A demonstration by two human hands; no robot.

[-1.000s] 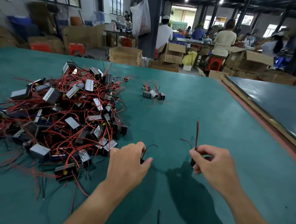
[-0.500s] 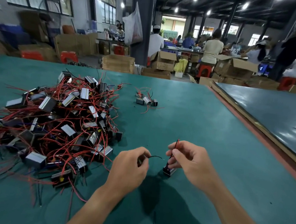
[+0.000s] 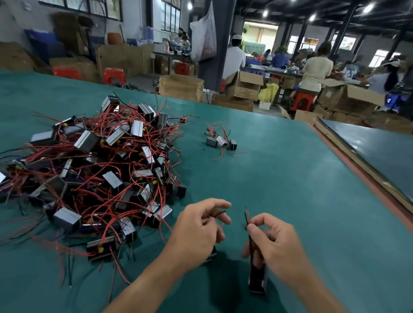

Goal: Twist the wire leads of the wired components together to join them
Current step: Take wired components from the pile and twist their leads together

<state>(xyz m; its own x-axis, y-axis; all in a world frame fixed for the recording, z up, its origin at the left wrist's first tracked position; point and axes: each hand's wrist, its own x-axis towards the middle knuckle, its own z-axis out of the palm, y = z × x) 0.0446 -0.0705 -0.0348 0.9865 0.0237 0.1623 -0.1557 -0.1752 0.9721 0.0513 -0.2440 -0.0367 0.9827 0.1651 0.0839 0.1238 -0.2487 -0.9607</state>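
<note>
left hand (image 3: pixel 195 231) pinches black lead (image 3: pixel 220 213); right hand (image 3: pixel 272 244) pinches red-black leads (image 3: pixel 246 217)

My left forearm (image 3: pixel 142 291) and right forearm (image 3: pixel 324 306) are bare along all that shows, from the lower edge of the frame up to the wrists. My left grip (image 3: pixel 195 231) and right grip (image 3: pixel 276 244) are bare hands with slim fingers and plainly showing knuckles.

Head-worn wide-angle view, facing forward and down, close over table (image 3: pixel 296 187)
</note>
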